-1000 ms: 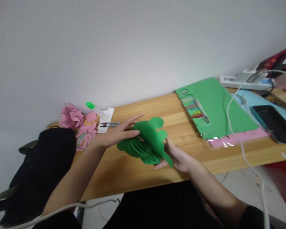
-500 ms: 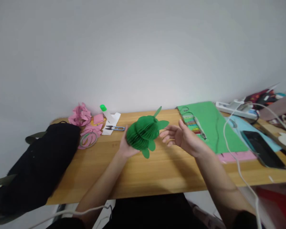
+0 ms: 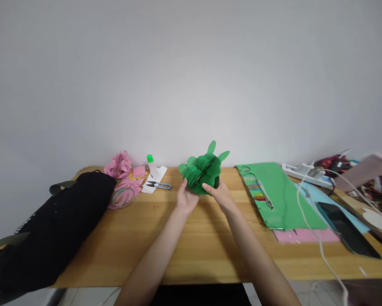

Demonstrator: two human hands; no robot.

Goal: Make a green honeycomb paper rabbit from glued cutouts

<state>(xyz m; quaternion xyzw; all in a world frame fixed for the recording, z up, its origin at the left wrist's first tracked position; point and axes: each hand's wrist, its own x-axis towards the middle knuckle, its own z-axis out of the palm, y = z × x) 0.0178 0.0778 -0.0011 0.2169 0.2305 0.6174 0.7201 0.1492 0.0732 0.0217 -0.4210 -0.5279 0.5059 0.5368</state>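
A green honeycomb paper turtle point(image 3: 204, 170) with small flaps sticking up is held over the far middle of the wooden table point(image 3: 191, 250). My left hand point(image 3: 186, 199) grips its left underside with curled fingers. My right hand point(image 3: 221, 196) pinches its right underside. Both forearms reach straight ahead from the table's near edge.
A black bag point(image 3: 47, 233) lies at the left. Pink paper scraps point(image 3: 120, 170), a glue bottle point(image 3: 151, 165) and small snips point(image 3: 159, 185) sit at the back left. A pack of green and pink paper point(image 3: 280, 195), a dark phone point(image 3: 343, 227), a power strip point(image 3: 305, 172) and a white cable point(image 3: 308, 216) lie at the right.
The turtle moved away from me toward the wall and now stands upright. My right hand, off the turtle half a second ago, is back on it. The view has risen and levelled.
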